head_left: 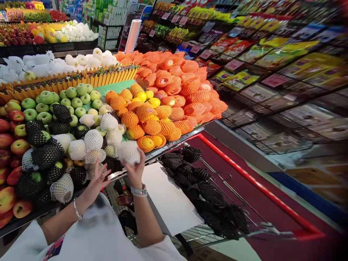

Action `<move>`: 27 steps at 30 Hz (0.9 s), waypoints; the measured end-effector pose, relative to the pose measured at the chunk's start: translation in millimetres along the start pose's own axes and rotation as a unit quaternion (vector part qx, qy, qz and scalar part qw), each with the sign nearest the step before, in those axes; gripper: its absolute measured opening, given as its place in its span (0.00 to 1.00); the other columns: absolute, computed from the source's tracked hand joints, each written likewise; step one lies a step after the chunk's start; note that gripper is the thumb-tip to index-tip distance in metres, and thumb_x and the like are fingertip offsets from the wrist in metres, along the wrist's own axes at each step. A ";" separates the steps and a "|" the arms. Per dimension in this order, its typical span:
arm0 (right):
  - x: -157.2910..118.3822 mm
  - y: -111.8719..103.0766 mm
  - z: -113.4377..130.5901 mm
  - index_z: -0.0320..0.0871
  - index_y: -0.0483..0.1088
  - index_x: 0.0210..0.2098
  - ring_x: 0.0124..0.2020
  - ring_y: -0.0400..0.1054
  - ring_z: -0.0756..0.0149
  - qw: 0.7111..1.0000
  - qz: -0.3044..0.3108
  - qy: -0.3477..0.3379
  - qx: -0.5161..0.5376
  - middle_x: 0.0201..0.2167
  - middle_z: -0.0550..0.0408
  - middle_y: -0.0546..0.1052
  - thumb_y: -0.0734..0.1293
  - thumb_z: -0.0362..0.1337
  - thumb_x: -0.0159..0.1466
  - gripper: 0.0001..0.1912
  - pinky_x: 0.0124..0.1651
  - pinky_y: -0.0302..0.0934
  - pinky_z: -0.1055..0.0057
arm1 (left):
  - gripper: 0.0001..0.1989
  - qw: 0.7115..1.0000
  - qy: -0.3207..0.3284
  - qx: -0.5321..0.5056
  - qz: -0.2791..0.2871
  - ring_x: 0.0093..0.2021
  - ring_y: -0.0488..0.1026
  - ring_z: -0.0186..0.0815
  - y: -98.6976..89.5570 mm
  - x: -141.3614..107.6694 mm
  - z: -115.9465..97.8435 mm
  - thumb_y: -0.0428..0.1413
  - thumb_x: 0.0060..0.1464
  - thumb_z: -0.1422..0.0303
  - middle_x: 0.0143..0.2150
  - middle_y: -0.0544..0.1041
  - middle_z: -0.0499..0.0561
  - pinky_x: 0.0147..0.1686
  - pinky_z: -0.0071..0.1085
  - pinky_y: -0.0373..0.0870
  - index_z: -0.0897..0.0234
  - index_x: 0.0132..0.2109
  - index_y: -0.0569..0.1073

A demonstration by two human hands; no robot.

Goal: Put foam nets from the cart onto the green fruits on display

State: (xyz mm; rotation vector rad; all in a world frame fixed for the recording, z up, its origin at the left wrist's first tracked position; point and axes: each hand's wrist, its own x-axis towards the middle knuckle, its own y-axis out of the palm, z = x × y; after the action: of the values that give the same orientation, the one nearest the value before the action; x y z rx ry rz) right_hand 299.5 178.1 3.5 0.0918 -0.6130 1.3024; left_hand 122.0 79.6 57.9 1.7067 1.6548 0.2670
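Observation:
My right hand, with a watch on its wrist, grips a fruit in a white foam net above the front edge of the display. The net hides which fruit it is. Fingers spread, my left hand holds nothing and hovers by the white-netted fruits. Around these lie dark fruits in black foam nets. Green apples are heaped behind them, and orange-netted fruits sit just beyond my right hand.
A shopping cart with a red rim stands at the right, carrying a white board and a pile of black foam nets. Red apples lie far left. Packaged-goods shelves line the right side. A plastic bag roll stands behind.

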 end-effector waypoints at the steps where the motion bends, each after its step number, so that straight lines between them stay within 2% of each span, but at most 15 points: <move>1: 15.9 -2.8 -10.3 0.45 0.58 0.60 0.60 0.60 0.49 0.999 -0.013 -0.003 -0.029 0.57 0.43 0.65 0.72 0.43 0.57 0.35 0.63 0.54 0.44 | 0.54 1.000 -0.011 0.004 0.004 0.66 0.61 0.50 -5.0 -0.6 -0.8 0.62 0.47 0.46 0.71 0.53 0.62 0.60 0.47 0.63 0.46 0.71 0.40; 3: 43.9 -6.0 -30.4 0.43 0.61 0.59 0.59 0.60 0.49 0.997 0.000 -0.005 -0.082 0.55 0.42 0.65 0.72 0.43 0.56 0.34 0.62 0.55 0.46 | 0.49 0.999 -0.027 0.020 0.012 0.63 0.65 0.49 -14.5 -2.8 -2.0 0.63 0.50 0.51 0.69 0.59 0.61 0.58 0.47 0.64 0.47 0.71 0.45; 7: 71.7 -0.8 -59.2 0.39 0.64 0.59 0.59 0.60 0.50 0.983 0.110 -0.008 -0.146 0.58 0.38 0.64 0.72 0.41 0.55 0.34 0.61 0.56 0.51 | 0.41 0.998 -0.037 0.050 0.021 0.54 0.72 0.45 -25.7 -10.5 0.3 0.62 0.53 0.56 0.62 0.68 0.60 0.54 0.44 0.67 0.51 0.69 0.53; 10: 73.3 6.4 -70.5 0.37 0.66 0.59 0.63 0.56 0.50 0.974 0.156 -0.005 -0.163 0.60 0.36 0.65 0.72 0.41 0.57 0.33 0.66 0.47 0.53 | 0.36 0.995 -0.054 0.072 0.036 0.51 0.74 0.44 -28.6 -15.4 2.0 0.62 0.53 0.56 0.58 0.71 0.59 0.52 0.43 0.68 0.54 0.66 0.59; 13: 70.6 4.8 -77.8 0.37 0.65 0.60 0.68 0.47 0.51 0.971 0.180 0.010 -0.155 0.65 0.39 0.63 0.71 0.41 0.59 0.32 0.68 0.38 0.51 | 0.32 0.990 -0.067 0.100 0.072 0.51 0.74 0.45 -30.7 -16.5 0.9 0.60 0.55 0.57 0.58 0.71 0.59 0.53 0.44 0.66 0.56 0.64 0.61; 17: 57.4 -14.1 -83.9 0.40 0.61 0.64 0.70 0.44 0.55 0.970 0.198 0.037 -0.137 0.68 0.44 0.59 0.66 0.42 0.65 0.30 0.66 0.40 0.53 | 0.29 0.978 -0.083 0.142 0.131 0.53 0.72 0.45 -33.6 -14.4 1.5 0.57 0.58 0.58 0.57 0.72 0.59 0.55 0.44 0.64 0.57 0.64 0.61; 20: 20.6 -34.5 -89.7 0.39 0.57 0.66 0.68 0.46 0.57 0.977 0.149 0.069 -0.139 0.69 0.44 0.57 0.63 0.46 0.66 0.32 0.66 0.43 0.57 | 0.27 0.965 -0.110 0.182 0.156 0.53 0.72 0.44 -35.3 -14.0 5.9 0.55 0.60 0.59 0.56 0.72 0.58 0.56 0.44 0.62 0.57 0.64 0.62; 23: -50.5 -56.0 -101.1 0.36 0.58 0.63 0.64 0.53 0.56 0.974 0.049 0.148 -0.163 0.64 0.37 0.61 0.52 0.46 0.71 0.27 0.63 0.49 0.55 | 0.25 0.953 -0.128 0.220 0.164 0.54 0.71 0.43 -37.6 -14.0 12.3 0.53 0.62 0.59 0.57 0.72 0.58 0.58 0.44 0.60 0.57 0.64 0.62; 25: -109.8 -69.9 -110.2 0.36 0.68 0.52 0.52 0.64 0.55 0.959 0.022 0.221 -0.175 0.50 0.38 0.72 0.46 0.45 0.71 0.27 0.56 0.57 0.53 | 0.24 0.951 -0.135 0.233 0.150 0.53 0.71 0.43 -39.4 -13.0 17.1 0.53 0.62 0.58 0.56 0.73 0.58 0.58 0.44 0.60 0.58 0.62 0.64; 27: -167.9 -81.6 -117.3 0.40 0.72 0.38 0.39 0.69 0.58 0.941 0.050 0.290 -0.169 0.35 0.47 0.75 0.51 0.46 0.71 0.23 0.46 0.64 0.57 | 0.23 0.950 -0.143 0.247 0.125 0.52 0.72 0.42 -40.7 -11.3 22.3 0.53 0.62 0.58 0.55 0.73 0.57 0.58 0.44 0.61 0.59 0.61 0.65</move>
State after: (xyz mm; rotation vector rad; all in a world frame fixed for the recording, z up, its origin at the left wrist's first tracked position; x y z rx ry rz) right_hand 395.9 55.1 -152.0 -0.5963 -0.3238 1.2230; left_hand 102.2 57.3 20.6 2.2093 1.3569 -0.2977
